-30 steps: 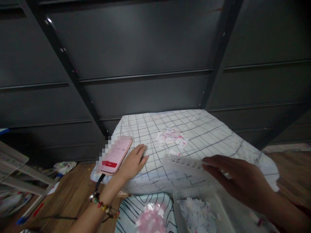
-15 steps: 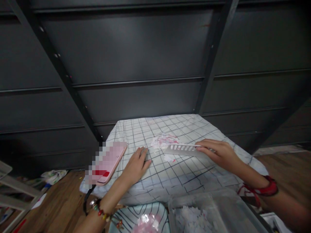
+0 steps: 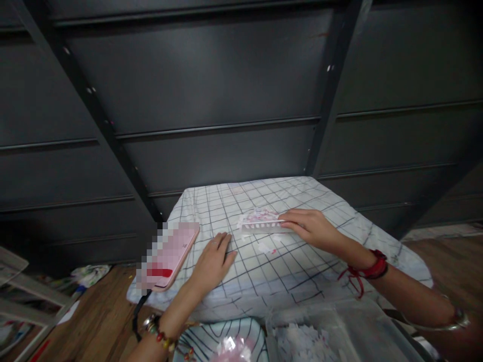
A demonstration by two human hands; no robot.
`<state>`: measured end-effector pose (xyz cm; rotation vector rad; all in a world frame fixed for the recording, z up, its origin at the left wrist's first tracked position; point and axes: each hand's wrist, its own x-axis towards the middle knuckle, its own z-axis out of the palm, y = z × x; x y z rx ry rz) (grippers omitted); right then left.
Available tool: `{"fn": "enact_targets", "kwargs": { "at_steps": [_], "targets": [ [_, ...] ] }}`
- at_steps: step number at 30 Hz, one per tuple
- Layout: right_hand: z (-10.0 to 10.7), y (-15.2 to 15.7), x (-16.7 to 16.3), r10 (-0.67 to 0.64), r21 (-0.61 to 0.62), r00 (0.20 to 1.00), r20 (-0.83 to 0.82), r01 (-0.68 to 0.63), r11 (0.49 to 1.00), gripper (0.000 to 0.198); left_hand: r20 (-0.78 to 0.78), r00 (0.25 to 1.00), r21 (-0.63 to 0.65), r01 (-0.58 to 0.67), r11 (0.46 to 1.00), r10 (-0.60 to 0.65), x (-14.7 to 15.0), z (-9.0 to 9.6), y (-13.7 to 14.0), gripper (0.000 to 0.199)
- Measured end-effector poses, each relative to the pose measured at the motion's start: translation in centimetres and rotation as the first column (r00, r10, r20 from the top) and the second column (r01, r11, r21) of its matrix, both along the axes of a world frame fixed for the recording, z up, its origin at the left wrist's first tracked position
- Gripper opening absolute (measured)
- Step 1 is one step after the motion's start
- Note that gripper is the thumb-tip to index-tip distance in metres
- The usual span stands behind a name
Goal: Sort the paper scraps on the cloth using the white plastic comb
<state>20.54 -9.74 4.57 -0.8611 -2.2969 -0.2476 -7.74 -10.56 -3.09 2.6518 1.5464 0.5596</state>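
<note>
My right hand (image 3: 307,226) pinches the right end of a white slotted plastic piece (image 3: 260,227), held on edge at the near side of a pile of small white and pink paper-like bits (image 3: 258,215). Part of the pile is hidden behind it. A few loose white bits (image 3: 266,248) lie nearer on the grid-patterned cloth (image 3: 241,274). My left hand (image 3: 214,259) rests palm down on the cloth left of the pile, its fingers stretched out and holding nothing.
A pink phone (image 3: 177,256) with a black cable lies at the table's left edge. In front stand a striped dish (image 3: 199,332) holding shiny pink packets and a clear plastic box (image 3: 350,327) with white bits. A dark panelled wall (image 3: 219,161) rises behind.
My right hand has moved left with the slotted piece, which now stands along the pile's near edge. My left hand stays on the cloth, its fingers a little more spread.
</note>
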Motion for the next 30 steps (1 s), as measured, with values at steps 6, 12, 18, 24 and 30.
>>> {"fn": "enact_targets", "kwargs": {
  "at_steps": [6, 12, 18, 24, 30],
  "targets": [
    [0.5, -0.5, 2.4, 0.015, -0.153, 1.0, -0.01, -0.016, 0.988, 0.027, -0.009, 1.0, 0.002, -0.013, 1.0, 0.013, 0.0, -0.1, 0.0, 0.044],
    [0.5, -0.5, 2.4, -0.028, -0.17, 0.995, -0.094, 0.012, 0.985, 0.024, 0.007, 1.0, -0.007, -0.02, 1.0, 0.02, 0.1, -0.1, 0.0, 0.044],
    [0.3, 1.0, 0.0, 0.085, -0.216, 0.996, -0.041, -0.092, 0.972, 0.026, 0.021, 1.0, 0.007, -0.01, 1.0, 0.01, 0.0, -0.1, 0.1, 0.043],
    [0.8, 1.9, 1.5, 0.165, -0.337, 0.986, -0.016, -0.161, 0.928, 0.026, 0.013, 1.0, -0.014, -0.018, 1.0, 0.019, 0.1, -0.1, 0.1, 0.045],
    [1.2, 1.0, 3.9, 0.141, -0.389, 0.989, -0.041, -0.146, 0.91, 0.025, 0.042, 0.999, 0.03, -0.011, 0.999, 0.009, 0.0, -0.5, 0.3, 0.042]
  ]
}}
